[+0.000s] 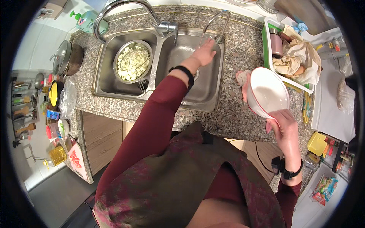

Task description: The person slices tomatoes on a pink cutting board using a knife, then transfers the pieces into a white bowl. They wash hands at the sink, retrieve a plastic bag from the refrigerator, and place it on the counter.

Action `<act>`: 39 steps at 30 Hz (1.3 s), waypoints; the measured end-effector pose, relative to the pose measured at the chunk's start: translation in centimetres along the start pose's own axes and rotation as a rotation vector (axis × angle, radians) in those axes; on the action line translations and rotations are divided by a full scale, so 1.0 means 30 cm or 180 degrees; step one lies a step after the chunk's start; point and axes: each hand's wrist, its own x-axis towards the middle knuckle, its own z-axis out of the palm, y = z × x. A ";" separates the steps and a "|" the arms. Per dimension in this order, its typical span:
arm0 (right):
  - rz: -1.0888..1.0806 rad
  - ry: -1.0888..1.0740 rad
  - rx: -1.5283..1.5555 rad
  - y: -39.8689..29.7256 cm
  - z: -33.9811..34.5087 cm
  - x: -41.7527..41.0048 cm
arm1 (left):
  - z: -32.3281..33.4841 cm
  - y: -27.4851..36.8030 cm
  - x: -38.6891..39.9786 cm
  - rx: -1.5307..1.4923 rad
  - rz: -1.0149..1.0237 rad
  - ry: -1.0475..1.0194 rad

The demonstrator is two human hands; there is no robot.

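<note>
My left hand [206,52] reaches over the right basin of the steel double sink [185,97], its fingers by the base of a small thin-spouted tap [221,35]; I see nothing held in it. In my right hand [282,125] is a white bowl with a red rim [268,91], gripped by its near edge and tilted above the counter. Its inside looks empty. A pink cloth [244,82] lies partly behind the bowl. In the left basin stands a metal bowl [116,64] of pale chopped pieces, with a wire strainer [137,61] on top.
A large chrome faucet [166,27] arches over the left basin. A lidded pot [74,59] and a soap bottle [89,22] stand left. At right is a white and green tray [265,48] with a flask and crumpled paper. A pink cutting board [81,165] holds red pieces at lower left.
</note>
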 end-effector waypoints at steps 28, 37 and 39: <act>-0.1699 0.0310 -0.1671 -0.079 0.746 0.562 | -0.277 0.052 -0.421 -0.4136 -0.1275 0.0344; -0.1640 0.0122 -0.1533 -0.083 0.679 0.555 | -0.291 0.075 -0.503 -0.4124 -0.1577 0.0601; -0.1688 -0.0063 -0.1523 -0.073 0.698 0.564 | -0.289 0.083 -0.500 -0.4220 -0.1309 0.0987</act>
